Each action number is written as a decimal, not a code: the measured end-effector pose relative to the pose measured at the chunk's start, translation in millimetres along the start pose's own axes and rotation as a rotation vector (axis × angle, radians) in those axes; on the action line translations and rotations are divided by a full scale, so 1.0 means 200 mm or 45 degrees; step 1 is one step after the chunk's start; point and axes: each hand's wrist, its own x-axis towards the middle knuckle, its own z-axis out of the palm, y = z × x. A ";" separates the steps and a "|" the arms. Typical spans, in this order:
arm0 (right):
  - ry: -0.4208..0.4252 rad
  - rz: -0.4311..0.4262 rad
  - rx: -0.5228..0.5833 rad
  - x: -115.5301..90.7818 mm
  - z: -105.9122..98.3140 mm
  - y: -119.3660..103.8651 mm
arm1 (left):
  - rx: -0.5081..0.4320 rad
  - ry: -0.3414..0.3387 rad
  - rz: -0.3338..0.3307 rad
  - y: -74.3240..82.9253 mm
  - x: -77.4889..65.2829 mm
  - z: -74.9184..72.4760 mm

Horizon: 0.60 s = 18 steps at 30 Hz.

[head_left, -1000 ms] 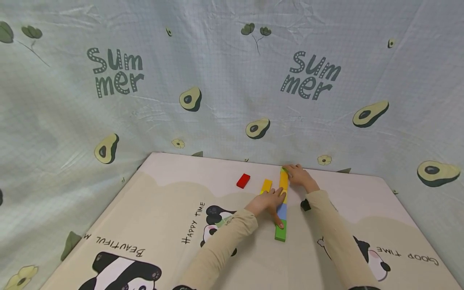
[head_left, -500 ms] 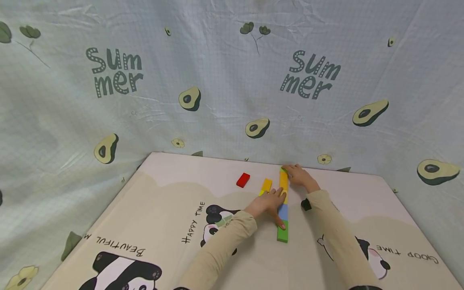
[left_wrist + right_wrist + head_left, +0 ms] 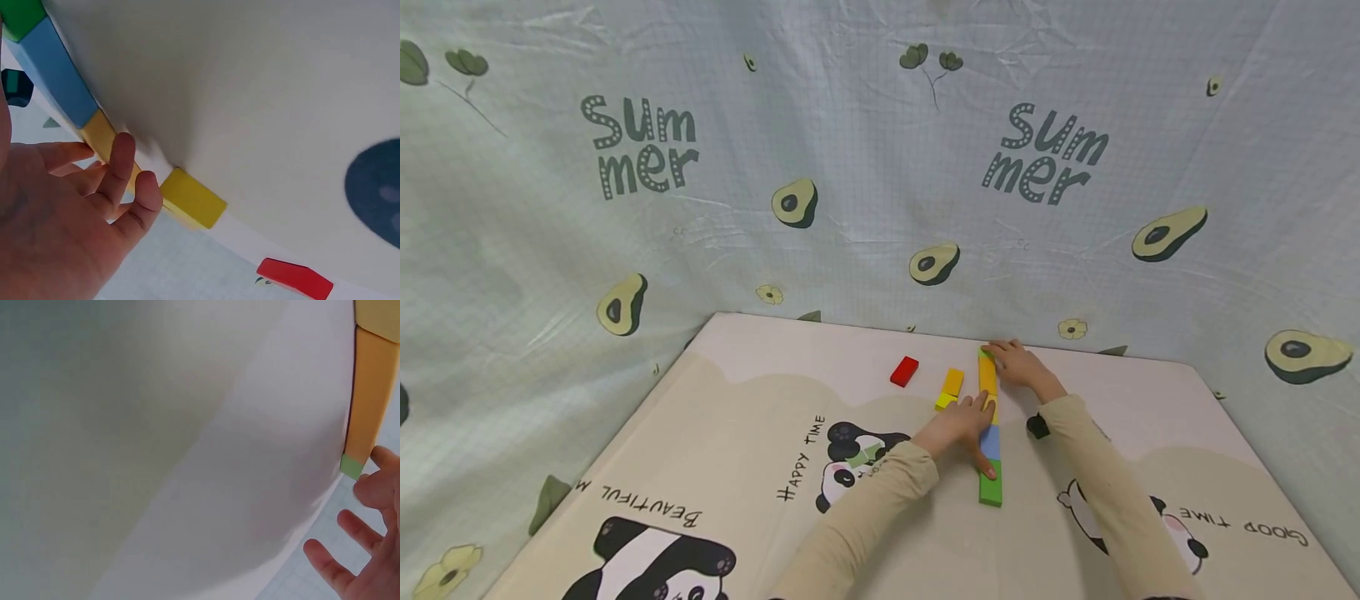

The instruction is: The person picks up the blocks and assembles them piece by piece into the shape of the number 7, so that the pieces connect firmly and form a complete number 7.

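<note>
The row of coloured blocks on the table looks straighter, its near green block having swung rightward. The left hand, fingers spread wide, touches it; the right hand, fingers parted, rests at the far end.

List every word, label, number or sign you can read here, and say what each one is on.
"summer", split over two lines, printed twice on the hanging cloth.
"HAPPY TIME", on the table cover.
"BEAUTIFUL M", upside down on the table cover, possibly cut off after the M.
"GOOD TIME", upside down on the table cover.
Too small or faint: letters beside the left sleeve; marks on the cloth.
Blocks: no lettering visible.
</note>
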 end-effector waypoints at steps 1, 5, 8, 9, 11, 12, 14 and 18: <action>0.008 -0.003 -0.010 0.00 0.00 0.00 | -0.004 0.003 0.000 0.00 0.00 0.00; 0.067 -0.030 -0.012 -0.01 -0.02 -0.01 | -0.047 0.006 0.014 -0.01 0.01 0.02; 0.131 -0.118 -0.005 -0.02 -0.03 -0.03 | -0.053 0.010 0.028 -0.02 0.01 0.02; 0.145 -0.155 0.002 -0.02 -0.03 -0.04 | -0.042 0.016 0.037 -0.02 0.01 0.02; 0.162 -0.236 0.024 -0.02 -0.04 -0.06 | -0.008 0.044 0.052 -0.01 0.00 0.02; 0.169 -0.276 0.032 -0.02 -0.04 -0.08 | 0.012 0.063 0.059 0.00 0.00 0.02; 0.169 -0.320 0.053 -0.02 -0.05 -0.10 | 0.078 0.150 0.098 0.00 0.02 0.06; 0.163 -0.365 0.058 -0.02 -0.03 -0.15 | 0.200 0.301 0.172 0.02 -0.04 0.08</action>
